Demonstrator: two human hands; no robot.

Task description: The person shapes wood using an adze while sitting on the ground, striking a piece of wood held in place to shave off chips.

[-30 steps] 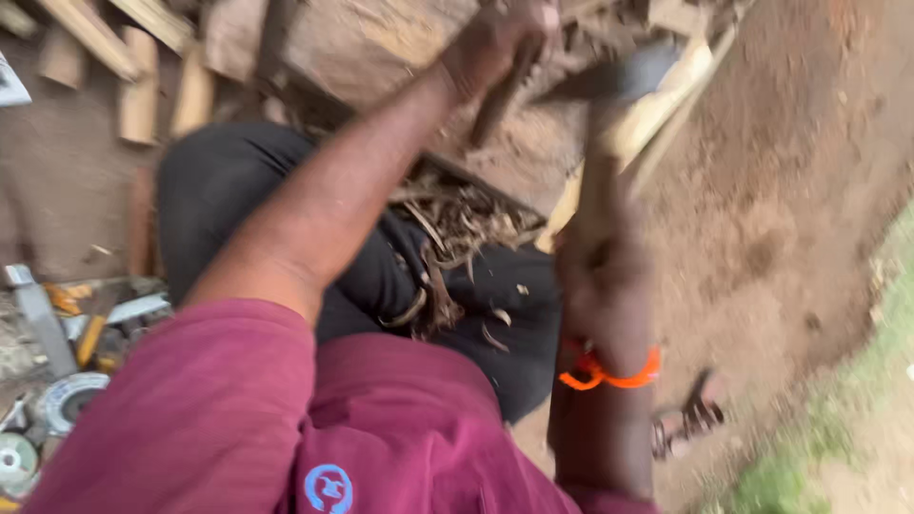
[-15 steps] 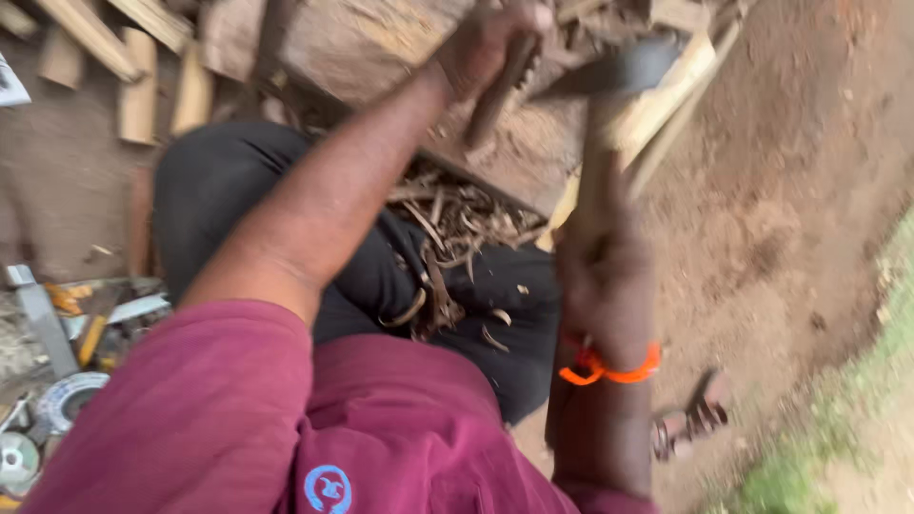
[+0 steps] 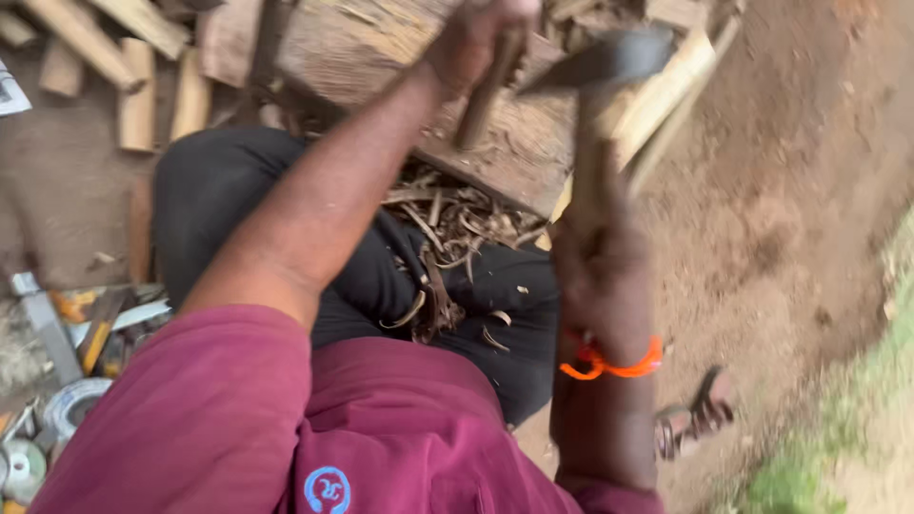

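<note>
1. The wooden stick (image 3: 481, 100) stands tilted on the wood block (image 3: 381, 57), the left hand (image 3: 476, 38) wrapped tight around its top.
2. The right hand (image 3: 595, 252) grips the hatchet (image 3: 609, 62) raised just beside it; a glancing blow could hit the fingers.
3. Compared with half a second earlier, little has shifted.

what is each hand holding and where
Right hand grips the hatchet by its wooden handle, below the head. Left hand holds a wooden stick at its top end.
</note>
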